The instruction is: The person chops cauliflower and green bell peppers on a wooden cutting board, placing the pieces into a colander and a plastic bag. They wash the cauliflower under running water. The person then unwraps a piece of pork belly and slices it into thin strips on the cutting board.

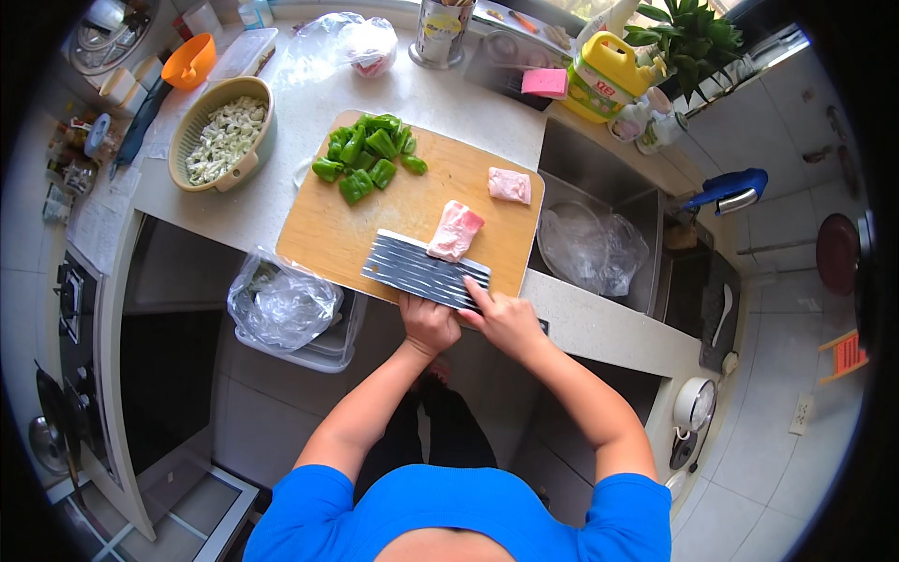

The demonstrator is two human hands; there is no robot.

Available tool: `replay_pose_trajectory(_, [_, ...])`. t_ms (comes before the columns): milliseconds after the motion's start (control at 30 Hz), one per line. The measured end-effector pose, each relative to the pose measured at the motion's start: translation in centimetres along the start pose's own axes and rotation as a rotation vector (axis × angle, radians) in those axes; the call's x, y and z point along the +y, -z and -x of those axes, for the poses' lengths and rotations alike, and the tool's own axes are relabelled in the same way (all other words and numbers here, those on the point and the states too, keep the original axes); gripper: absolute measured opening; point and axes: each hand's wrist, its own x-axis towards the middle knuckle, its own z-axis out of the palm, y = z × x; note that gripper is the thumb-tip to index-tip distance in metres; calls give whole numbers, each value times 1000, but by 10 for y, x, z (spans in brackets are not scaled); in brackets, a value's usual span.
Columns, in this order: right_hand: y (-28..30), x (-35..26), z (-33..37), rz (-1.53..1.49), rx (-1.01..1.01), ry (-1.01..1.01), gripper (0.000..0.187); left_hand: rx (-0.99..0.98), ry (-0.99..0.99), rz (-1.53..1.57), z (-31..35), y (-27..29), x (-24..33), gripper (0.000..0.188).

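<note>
My right hand [506, 323] is wrapped round the handle of a cleaver [412, 267], its index finger lying along the blade. The wide dark blade, streaked white, lies flattish over the near edge of a wooden cutting board [309, 234]. Against the blade's near edge, my left hand [431, 323] is closed; what its curled fingers hold, if anything, is hidden. A chunk of pale pink raw meat [456, 230] touches or slightly overlaps the blade's far edge. Another meat piece [509, 185] sits farther right on the board. Cut green peppers [361, 155] are heaped at its far left.
Left of the board stands a basket [260, 159] of chopped pale vegetable. A steel sink [599, 159] containing clear plastic adjoins the right side. Below the counter's front edge is a bin [328, 356] with a plastic bag. A yellow jug [604, 80] and pink sponge [545, 83] stand behind.
</note>
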Motion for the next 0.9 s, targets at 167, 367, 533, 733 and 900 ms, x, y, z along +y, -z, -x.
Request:
replay_pose_trajectory(167, [-10,-16,-25,0,93,38,50,65,38,-4,-3,-2,2,29])
replay_pose_trajectory(367, [13,-3,32,-11,-36,-140,50,12,-7,30,4,-1,-5,25])
replay_pose_trajectory(533, [-2,-8,-2,-55,29,-95,50,22,-34,28,-6,0,1,26])
replay_pose_trajectory(733, [-7,-21,-40,-133,1,-85,46,-82,13,42,-8,9,4,22])
replay_pose_trajectory(900, [-7,-13,-40,-174,63,-22,45,-311,-25,130,-20,26,2,38])
